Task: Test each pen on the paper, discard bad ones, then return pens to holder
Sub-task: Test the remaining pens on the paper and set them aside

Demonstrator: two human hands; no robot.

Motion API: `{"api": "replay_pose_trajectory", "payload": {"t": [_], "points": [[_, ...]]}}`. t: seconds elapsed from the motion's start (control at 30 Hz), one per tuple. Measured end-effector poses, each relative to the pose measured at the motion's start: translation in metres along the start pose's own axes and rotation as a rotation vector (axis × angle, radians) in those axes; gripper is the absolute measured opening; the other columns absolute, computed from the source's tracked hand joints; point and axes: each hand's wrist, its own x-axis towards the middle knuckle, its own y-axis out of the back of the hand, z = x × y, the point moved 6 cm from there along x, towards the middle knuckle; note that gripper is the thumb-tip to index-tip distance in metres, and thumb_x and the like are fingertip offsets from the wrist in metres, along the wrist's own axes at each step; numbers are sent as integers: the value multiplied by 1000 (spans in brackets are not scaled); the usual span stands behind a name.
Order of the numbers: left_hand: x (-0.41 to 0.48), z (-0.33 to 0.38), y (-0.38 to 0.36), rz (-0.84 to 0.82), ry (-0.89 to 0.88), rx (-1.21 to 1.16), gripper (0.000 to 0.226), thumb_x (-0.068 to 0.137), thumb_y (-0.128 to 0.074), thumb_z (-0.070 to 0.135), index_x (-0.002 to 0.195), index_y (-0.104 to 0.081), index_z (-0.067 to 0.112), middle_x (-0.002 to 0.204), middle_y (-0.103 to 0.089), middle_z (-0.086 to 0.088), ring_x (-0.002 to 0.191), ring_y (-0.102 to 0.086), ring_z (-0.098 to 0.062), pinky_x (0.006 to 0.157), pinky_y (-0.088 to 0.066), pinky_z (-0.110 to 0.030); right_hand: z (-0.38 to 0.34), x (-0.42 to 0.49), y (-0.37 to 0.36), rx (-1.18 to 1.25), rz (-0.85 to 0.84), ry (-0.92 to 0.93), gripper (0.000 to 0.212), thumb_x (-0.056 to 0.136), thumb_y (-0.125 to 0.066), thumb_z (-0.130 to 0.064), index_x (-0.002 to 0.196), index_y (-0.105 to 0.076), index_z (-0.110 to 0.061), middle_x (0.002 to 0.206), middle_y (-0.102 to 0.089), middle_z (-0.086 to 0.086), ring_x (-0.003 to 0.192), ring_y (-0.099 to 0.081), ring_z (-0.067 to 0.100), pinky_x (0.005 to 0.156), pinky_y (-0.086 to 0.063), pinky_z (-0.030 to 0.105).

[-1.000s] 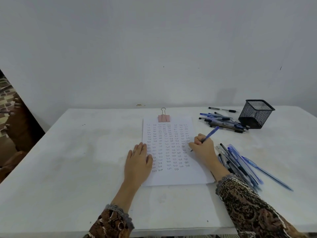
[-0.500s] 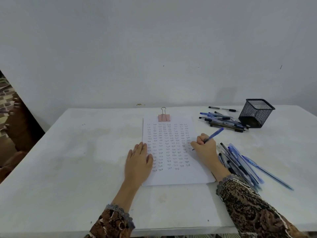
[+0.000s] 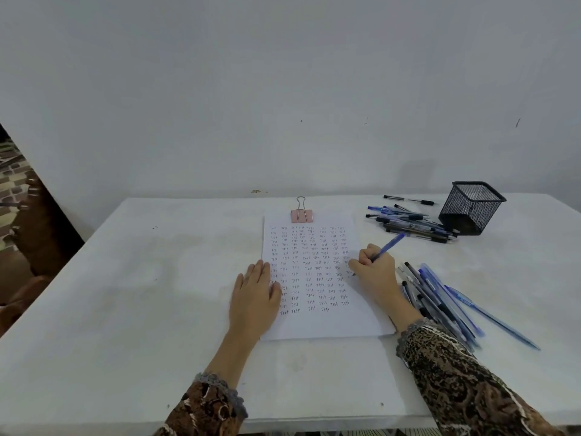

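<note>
A white sheet of paper (image 3: 317, 325), covered with rows of small written words, lies in the middle of the table under a pink binder clip (image 3: 302, 215). My left hand (image 3: 255, 297) lies flat on the paper's left edge. My right hand (image 3: 375, 272) grips a blue pen (image 3: 390, 245) with its tip on the paper's right margin. A black mesh holder (image 3: 471, 207) stands at the back right. Several pens (image 3: 412, 223) lie in a pile just left of the holder. Another pile of several pens (image 3: 446, 300) lies right of my right wrist.
The white table (image 3: 141, 294) meets a plain white wall at its far edge. A single black pen (image 3: 408, 200) lies alone behind the far pile. Dark furniture stands off the table's left side.
My right hand has slid the blue pen a little to the right along the paper's margin. The left hand has stayed flat on the paper.
</note>
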Motion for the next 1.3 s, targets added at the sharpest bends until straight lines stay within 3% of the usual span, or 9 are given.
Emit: {"api": "replay_pose_trajectory", "payload": {"t": [0.2, 0.47, 0.57, 0.67, 0.83, 0.93, 1.03, 1.17, 1.3], "points": [[-1, 0, 0, -4, -3, 2, 51, 98, -28, 27, 146, -17, 12, 155, -14, -1, 143, -8, -13, 115, -1, -29, 3, 0, 0, 8, -2, -9, 50, 72, -50, 20, 52, -25, -18, 58, -26, -2, 41, -29, 2, 49, -30, 5], [0, 0, -1, -19, 6, 2, 51, 98, -28, 28, 146, -17, 12, 155, -14, -1, 143, -8, -13, 115, -1, -31, 2, -1, -1, -21, 12, -1, 49, 73, -49, 18, 51, -24, -18, 55, -25, -2, 48, -24, 4, 70, -33, 11], [0, 0, -1, -2, -1, -18, 50, 98, -29, 27, 145, -21, 12, 154, -16, -2, 142, -11, -14, 115, -3, -31, 12, 2, 11, 280, 96, -186, 49, 81, -50, 12, 49, -31, -21, 44, -31, -6, 36, -27, 4, 40, -32, 12], [-2, 2, 6, 71, -12, -213, 45, 98, -34, 25, 142, -31, 14, 153, -21, 0, 141, -15, -12, 115, -7, -27, 9, 8, 18, 613, 170, -335, 42, 97, -43, -20, 56, -34, -16, 46, -40, -5, 31, -27, 7, 34, -18, 14], [-11, 13, 29, 227, -161, -557, 34, 93, -47, 9, 125, -53, 19, 131, -48, 7, 118, -45, -1, 100, -32, -11, -48, -4, -6, 33, -133, 138, 30, 100, -32, -31, 77, -44, -17, 46, -39, -9, 36, -29, 2, 40, -26, 22], [-12, 21, 26, 131, -209, -661, 35, 92, -47, 7, 120, -49, 29, 118, -54, 10, 90, -57, -2, 76, -47, -12, -54, -24, -46, -605, -449, 451, 27, 101, -33, -27, 102, -55, -13, 72, -56, 0, 56, -48, 11, 54, -38, 29], [-12, 22, 21, 62, -170, -751, 32, 94, -45, 7, 113, -51, 32, 98, -64, 7, 74, -62, -8, 67, -50, -14, -51, -41, -67, -751, -495, 630, 33, 99, -35, -30, 111, -61, -13, 96, -62, 4, 80, -59, 21, 67, -44, 31], [-12, 19, 23, 111, -191, -596, 24, 93, -48, 15, 98, -59, 35, 95, -65, 13, 86, -60, 0, 78, -47, -12, -43, -49, -65, -825, -273, 858, 36, 91, -37, -44, 88, -70, -29, 70, -64, -14, 58, -59, 6, 55, -32, 19], [-7, 9, 10, 145, -181, -206, 45, 91, -33, 30, 129, -50, 14, 135, -47, 3, 126, -39, -7, 108, -29, -20, -34, -51, -60, -866, -190, 893, 29, 87, -43, -42, 80, -69, -32, 63, -59, -15, 54, -54, 5, 58, -21, 18]]}}
